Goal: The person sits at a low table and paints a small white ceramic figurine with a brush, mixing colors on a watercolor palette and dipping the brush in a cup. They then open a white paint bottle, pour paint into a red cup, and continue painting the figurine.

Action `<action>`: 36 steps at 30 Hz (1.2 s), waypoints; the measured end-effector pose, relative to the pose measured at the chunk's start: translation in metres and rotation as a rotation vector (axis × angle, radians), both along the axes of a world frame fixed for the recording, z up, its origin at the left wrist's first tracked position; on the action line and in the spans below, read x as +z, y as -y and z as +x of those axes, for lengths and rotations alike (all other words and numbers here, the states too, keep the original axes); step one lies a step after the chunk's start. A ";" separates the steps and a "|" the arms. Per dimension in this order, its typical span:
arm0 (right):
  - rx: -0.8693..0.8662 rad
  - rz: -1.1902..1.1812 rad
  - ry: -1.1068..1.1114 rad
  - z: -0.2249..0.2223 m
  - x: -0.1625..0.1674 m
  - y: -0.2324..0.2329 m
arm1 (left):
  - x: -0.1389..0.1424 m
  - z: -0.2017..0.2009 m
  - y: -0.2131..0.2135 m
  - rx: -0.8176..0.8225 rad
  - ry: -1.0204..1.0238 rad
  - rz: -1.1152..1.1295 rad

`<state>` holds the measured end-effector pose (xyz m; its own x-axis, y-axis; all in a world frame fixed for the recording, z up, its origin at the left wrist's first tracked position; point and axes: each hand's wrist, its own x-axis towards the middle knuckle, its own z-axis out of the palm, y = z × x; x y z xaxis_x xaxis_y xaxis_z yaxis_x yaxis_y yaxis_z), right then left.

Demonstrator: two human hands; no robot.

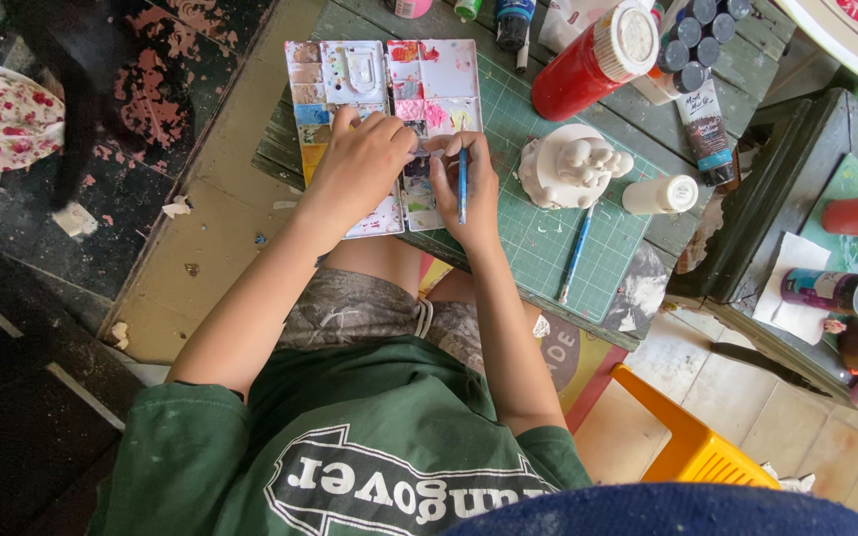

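Note:
My left hand [364, 164] lies on an open white paint palette [439, 74] with many stained wells. Its curled fingers pinch a small pale object [428, 151] that I cannot identify. My right hand [469, 189] is just to the right, its fingertips meeting the same object. It holds a thin blue paintbrush [463, 184] upright along the fingers. The palette rests on a green cutting mat [548, 238] on a worn green table.
An unpainted white plaster figure [568, 164] stands right of my hands. A second blue brush [576, 253] and a small white bottle [659, 194] lie near it. A red paint bottle [588, 60] and a paint tube [704, 124] lie behind. A yellow stool [687, 442] is at lower right.

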<state>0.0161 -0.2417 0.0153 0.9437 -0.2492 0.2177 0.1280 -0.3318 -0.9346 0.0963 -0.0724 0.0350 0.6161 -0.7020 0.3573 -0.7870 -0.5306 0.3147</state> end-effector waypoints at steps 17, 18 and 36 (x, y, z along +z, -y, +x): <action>-0.020 0.031 0.046 -0.001 -0.006 0.002 | 0.030 -0.001 0.001 -0.077 -0.005 -0.167; -0.027 0.022 0.052 -0.001 -0.006 0.002 | 0.034 -0.001 -0.001 -0.085 -0.023 -0.182; 0.191 0.044 0.019 -0.038 0.045 -0.006 | 0.048 -0.033 -0.039 -0.023 -0.363 -0.323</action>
<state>-0.0222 -0.2360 0.0607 0.9705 -0.0755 0.2291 0.2029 -0.2583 -0.9445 0.0635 -0.0335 0.0826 0.7269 -0.6052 0.3244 -0.6065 -0.3442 0.7168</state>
